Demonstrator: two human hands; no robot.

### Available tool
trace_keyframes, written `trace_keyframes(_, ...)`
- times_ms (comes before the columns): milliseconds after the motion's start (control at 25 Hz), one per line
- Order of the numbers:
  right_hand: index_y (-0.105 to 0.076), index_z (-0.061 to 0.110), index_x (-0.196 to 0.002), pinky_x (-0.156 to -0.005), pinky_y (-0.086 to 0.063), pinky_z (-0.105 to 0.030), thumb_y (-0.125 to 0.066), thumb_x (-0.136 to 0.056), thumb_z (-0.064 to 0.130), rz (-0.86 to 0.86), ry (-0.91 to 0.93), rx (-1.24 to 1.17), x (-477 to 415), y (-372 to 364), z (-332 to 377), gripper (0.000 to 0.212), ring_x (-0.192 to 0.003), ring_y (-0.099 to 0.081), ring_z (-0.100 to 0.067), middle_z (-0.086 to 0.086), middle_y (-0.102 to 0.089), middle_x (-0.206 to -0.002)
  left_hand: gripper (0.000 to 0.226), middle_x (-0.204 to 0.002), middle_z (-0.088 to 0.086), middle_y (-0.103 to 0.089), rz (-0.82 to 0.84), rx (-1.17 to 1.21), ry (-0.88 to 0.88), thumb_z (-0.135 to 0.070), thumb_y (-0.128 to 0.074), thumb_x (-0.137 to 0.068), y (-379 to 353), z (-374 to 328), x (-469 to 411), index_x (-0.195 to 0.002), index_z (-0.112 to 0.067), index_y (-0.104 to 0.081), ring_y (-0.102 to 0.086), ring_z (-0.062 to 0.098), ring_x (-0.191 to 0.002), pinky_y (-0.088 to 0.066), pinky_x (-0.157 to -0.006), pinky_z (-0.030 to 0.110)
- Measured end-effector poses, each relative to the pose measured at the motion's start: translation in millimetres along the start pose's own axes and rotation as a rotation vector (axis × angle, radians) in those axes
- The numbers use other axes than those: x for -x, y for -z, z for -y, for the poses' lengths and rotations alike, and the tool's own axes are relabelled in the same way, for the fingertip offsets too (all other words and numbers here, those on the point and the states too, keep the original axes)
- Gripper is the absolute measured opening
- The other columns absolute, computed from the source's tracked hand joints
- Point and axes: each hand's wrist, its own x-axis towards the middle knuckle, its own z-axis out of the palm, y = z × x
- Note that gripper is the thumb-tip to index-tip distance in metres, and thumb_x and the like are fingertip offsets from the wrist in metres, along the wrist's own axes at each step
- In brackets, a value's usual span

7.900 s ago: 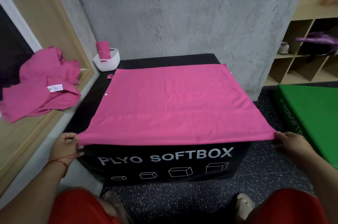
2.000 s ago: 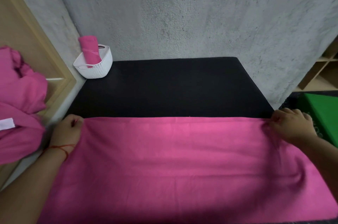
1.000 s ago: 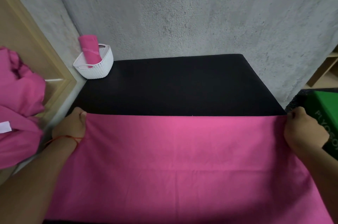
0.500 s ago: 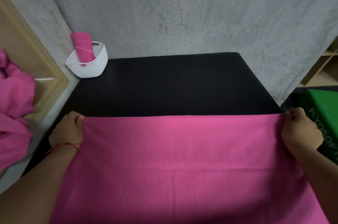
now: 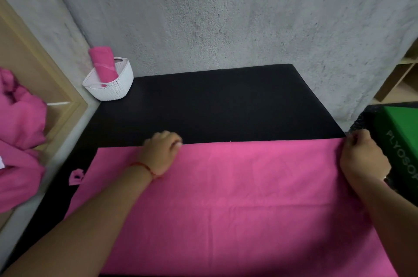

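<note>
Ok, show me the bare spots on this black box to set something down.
Free: the far half of the black box, between the pink towel and the wall, right of the white basket. Crowded: the near half under the towel, left hand and right hand at its far edge.

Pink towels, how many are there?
3. The spread towel lies on the black box, with the left hand on it and the right hand pinching its corner; a rolled towel stands in the white basket; a crumpled heap at far left may hide more.
</note>
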Motion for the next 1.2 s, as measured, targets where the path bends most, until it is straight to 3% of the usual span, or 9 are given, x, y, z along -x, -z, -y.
trace_keyframes(200,-0.052,0.016,-0.108,-0.084,-0.049,-0.055,-0.038,-0.1,0.031,-0.044,0.037,-0.065,-3.3,-5.9,-7.3,0.022,-0.095,-0.063,-0.05,-0.022,-0.064,-0.114,0.011,-0.107,-0.02,-0.055,0.137,0.188,-0.06,-0.048,-0.057,-0.1,-12.1,-81.8,-26.6,-0.106,-0.041,-0.063,-0.048,0.008,-0.106,-0.041,-0.097,0.039)
trace_keyframes(360,-0.051,0.018,-0.111,-0.085,-0.046,-0.055,-0.036,-0.103,0.025,-0.049,0.001,-0.123,-6.4,-8.8,-14.0,0.019,-0.097,-0.062,-0.05,-0.023,-0.065,-0.115,0.005,-0.103,-0.021,-0.056,0.158,0.22,-0.063,-0.049,-0.06,-0.097,-13.5,-80.7,-30.5,-0.1,-0.045,-0.063,-0.048,0.007,-0.106,-0.04,-0.096,0.04)
trace_keyframes(600,-0.045,0.022,-0.112,-0.082,-0.041,-0.053,-0.032,-0.105,0.026,-0.046,-0.016,-0.161,-4.5,-8.3,-14.4,0.015,-0.096,-0.062,-0.051,-0.023,-0.065,-0.114,0.012,-0.102,-0.019,-0.055,0.269,0.257,-0.086,-0.041,-0.064,-0.098,-4.6,-90.1,-42.0,-0.087,-0.039,-0.061,-0.054,0.009,-0.102,-0.051,-0.098,0.048)
trace_keyframes(1000,-0.053,0.022,-0.119,-0.082,-0.047,-0.055,-0.034,-0.103,0.026,0.008,0.075,-0.046,-12.9,-10.0,-18.7,0.025,-0.099,-0.062,-0.048,-0.018,-0.057,-0.121,0.011,-0.102,-0.016,-0.055,-0.025,0.129,-0.092,-0.045,-0.051,-0.103,-32.8,-78.8,-26.7,-0.102,-0.036,-0.057,-0.051,0.012,-0.099,-0.047,-0.089,0.042)
trace_keyframes(1120,-0.057,0.022,-0.121,-0.08,-0.047,-0.055,-0.04,-0.106,0.031,0.058,0.117,0.008,-25.7,-12.2,-26.6,0.025,-0.102,-0.06,-0.05,-0.021,-0.053,-0.123,0.016,-0.113,-0.011,-0.06,-0.102,0.144,-0.05,-0.044,-0.055,-0.102,-37.3,-40.2,-16.6,-0.113,-0.035,-0.064,-0.055,0.017,-0.105,-0.049,-0.09,0.043)
trace_keyframes(1200,-0.056,0.018,-0.128,-0.084,-0.047,-0.059,-0.046,-0.105,0.032,0.072,0.071,0.047,-36.5,-7.9,-25.7,0.028,-0.109,-0.057,-0.051,-0.024,-0.053,-0.126,0.024,-0.126,-0.005,-0.062,-0.13,0.056,0.09,-0.042,-0.055,-0.103,-28.8,-1.4,-9.0,-0.122,-0.032,-0.066,-0.055,0.025,-0.116,-0.048,-0.094,0.046)
